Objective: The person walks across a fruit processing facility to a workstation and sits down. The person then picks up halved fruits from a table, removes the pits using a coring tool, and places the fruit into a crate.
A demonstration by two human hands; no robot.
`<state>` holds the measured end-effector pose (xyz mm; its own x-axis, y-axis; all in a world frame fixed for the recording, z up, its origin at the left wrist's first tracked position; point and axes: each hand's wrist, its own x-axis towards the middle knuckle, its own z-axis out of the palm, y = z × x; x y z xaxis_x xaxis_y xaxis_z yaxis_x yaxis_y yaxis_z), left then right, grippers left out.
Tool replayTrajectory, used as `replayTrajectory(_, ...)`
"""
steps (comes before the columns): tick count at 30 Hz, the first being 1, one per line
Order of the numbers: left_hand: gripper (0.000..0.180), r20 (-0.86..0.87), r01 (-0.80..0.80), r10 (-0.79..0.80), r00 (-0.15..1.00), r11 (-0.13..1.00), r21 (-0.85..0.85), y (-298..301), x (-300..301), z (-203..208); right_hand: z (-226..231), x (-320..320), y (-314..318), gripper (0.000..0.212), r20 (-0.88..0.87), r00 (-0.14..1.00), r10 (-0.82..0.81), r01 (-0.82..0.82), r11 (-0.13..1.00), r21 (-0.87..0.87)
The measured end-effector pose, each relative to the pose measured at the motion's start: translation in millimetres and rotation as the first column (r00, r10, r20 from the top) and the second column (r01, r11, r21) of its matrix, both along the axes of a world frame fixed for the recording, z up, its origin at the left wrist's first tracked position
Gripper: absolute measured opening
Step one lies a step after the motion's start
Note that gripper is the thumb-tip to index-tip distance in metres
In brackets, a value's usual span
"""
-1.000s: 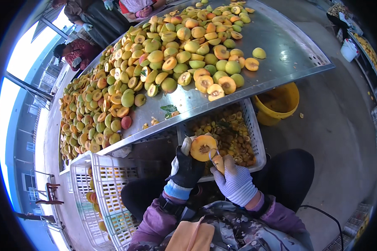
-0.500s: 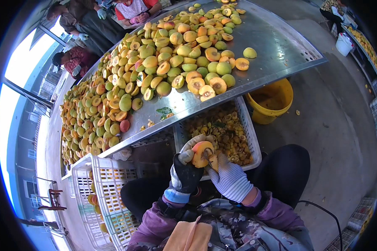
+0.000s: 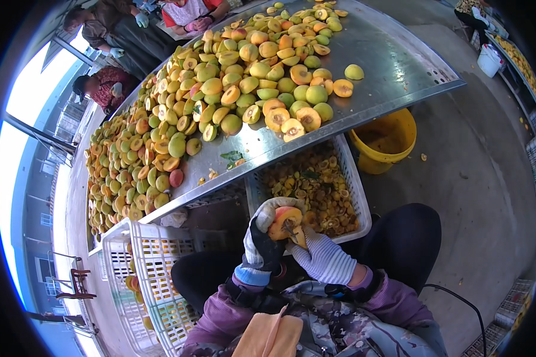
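The steel bench carries heaped peaches above the white crate of pits. Just below that crate, my left hand grips a halved peach; my right hand pinches its pit.

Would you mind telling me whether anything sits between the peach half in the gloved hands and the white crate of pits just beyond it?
Nothing visible does. The left hand cups the peach half, the right hand works at it, and the white crate lies open directly beyond.
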<state>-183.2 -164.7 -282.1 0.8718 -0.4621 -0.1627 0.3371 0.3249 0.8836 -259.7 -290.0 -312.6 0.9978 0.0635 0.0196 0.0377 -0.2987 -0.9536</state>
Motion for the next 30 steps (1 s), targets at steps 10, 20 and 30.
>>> replayTrajectory(10,0.059,0.140,-0.066,0.051,0.989,0.993,0.101,7,2,-21,23,-2,0,0.023,-0.419,0.849,0.323,-0.044,0.832,0.552)
replayTrajectory(20,0.063,0.088,0.040,-0.034,0.996,0.997,-0.069,-7,1,-15,17,-9,-5,0.022,-0.352,0.822,0.449,-0.025,0.644,0.764)
replayTrajectory(30,0.062,-0.033,0.158,-0.169,0.985,0.964,-0.212,-20,0,-17,9,-14,-5,0.031,-0.306,0.824,0.478,0.026,0.506,0.862)
